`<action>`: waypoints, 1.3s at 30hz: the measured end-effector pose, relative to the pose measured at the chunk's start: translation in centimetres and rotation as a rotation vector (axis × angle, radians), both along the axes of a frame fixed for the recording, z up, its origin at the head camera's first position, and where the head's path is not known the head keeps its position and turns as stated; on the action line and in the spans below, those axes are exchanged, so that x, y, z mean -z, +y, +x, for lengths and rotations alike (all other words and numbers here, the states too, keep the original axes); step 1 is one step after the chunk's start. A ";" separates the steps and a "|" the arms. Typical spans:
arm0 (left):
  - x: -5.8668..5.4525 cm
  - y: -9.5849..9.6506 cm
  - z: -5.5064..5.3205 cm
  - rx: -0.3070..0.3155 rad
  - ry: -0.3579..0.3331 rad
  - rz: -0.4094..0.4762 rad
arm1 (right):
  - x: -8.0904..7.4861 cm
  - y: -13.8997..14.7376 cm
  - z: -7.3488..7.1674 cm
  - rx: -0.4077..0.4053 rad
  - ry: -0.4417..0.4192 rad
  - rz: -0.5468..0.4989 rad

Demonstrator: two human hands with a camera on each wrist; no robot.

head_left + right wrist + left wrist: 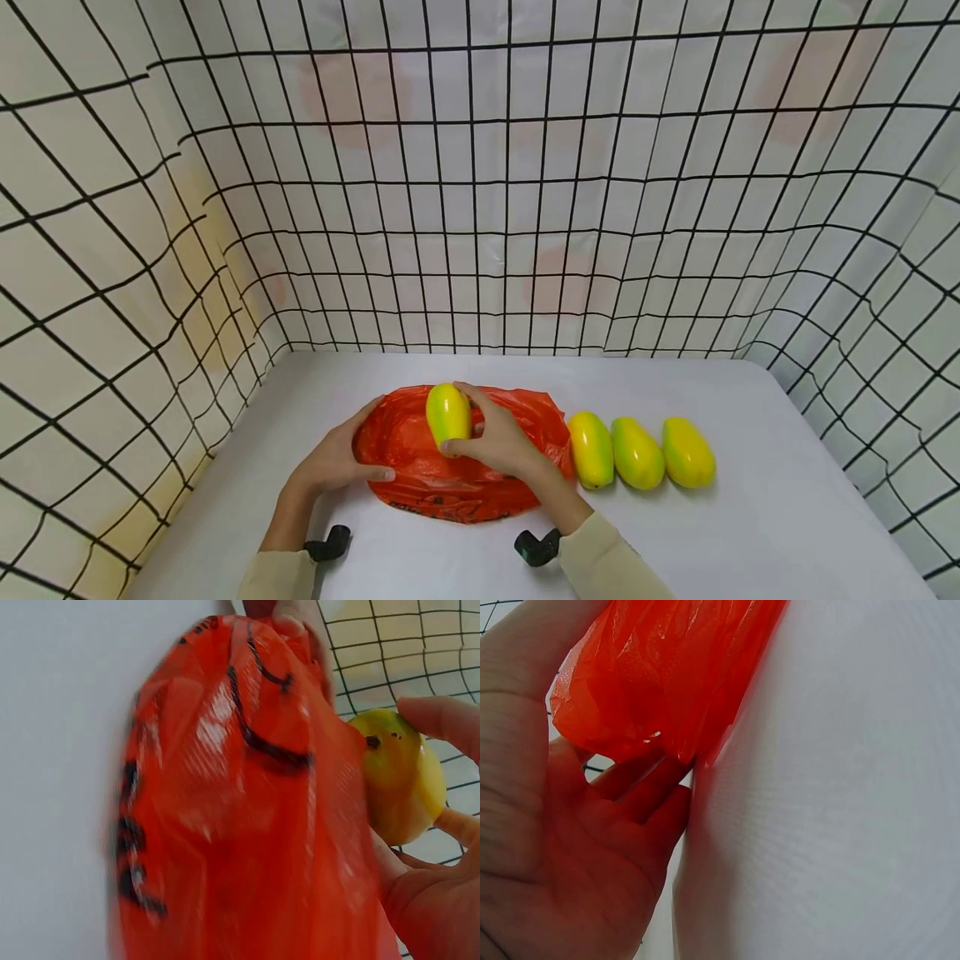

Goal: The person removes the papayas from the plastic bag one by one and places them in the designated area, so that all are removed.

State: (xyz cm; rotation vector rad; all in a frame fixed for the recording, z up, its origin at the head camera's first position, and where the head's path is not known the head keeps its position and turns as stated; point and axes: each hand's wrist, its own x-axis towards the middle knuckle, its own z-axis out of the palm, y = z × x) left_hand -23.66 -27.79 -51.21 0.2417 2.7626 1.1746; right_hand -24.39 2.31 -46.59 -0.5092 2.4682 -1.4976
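A crumpled red plastic bag (480,492) with black print lies in front of me, its mouth spread upward. Around its left end is my left hand (337,457), thumb over the near rim and fingers at the far rim. In the left wrist view, the left hand's fingers (656,780) lie against the red film (667,675). Over the bag's mouth, my right hand (498,437) holds a yellow-green papaya (447,415) between thumb and fingers. From the right wrist, the papaya (401,776) shows its dark stem end beside the bag's wall.
Three more papayas stand in a row right of the bag: one close against it (591,450), a middle one (637,454) and an outer one (687,452). A black wire grid (510,208) encloses the white table (772,500) at the back and both sides.
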 end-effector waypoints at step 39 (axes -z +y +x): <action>0.2 0.2 -0.3 0.004 0.016 0.026 | -4.0 11.5 0.7 0.122 -0.034 -0.051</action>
